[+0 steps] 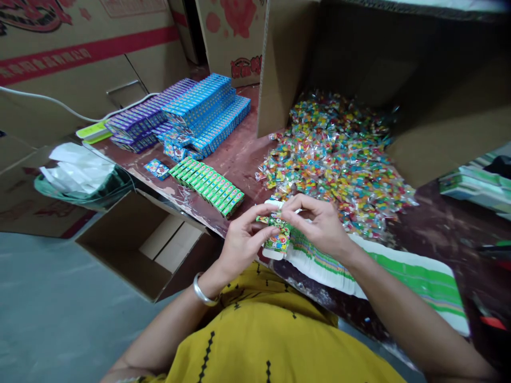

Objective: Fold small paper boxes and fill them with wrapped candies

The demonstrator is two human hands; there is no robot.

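Note:
My left hand [243, 239] is closed on a small green printed carton [277, 239], thumb on its front, with a white flap hanging open at the lower end. The fingers of my right hand [315, 221] pinch together at the carton's upper end; their tips partly cover it. Under my right hand and forearm runs a long row of flat green-and-white cartons [415, 271], packed on edge. Just beyond my hands spreads a heap of small clear packets of colourful sweets [331, 159]. Left of my hands, filled green boxes [209, 186] stand in a tight row.
Stacked blue boxes [203, 106] and purple boxes [139, 117] stand farther back on the dark red table [251, 141]. A cardboard box on its side [279, 69] surrounds the sweets. Below the table edge are an open carton [120, 239] and a green bag with white paper [80, 170].

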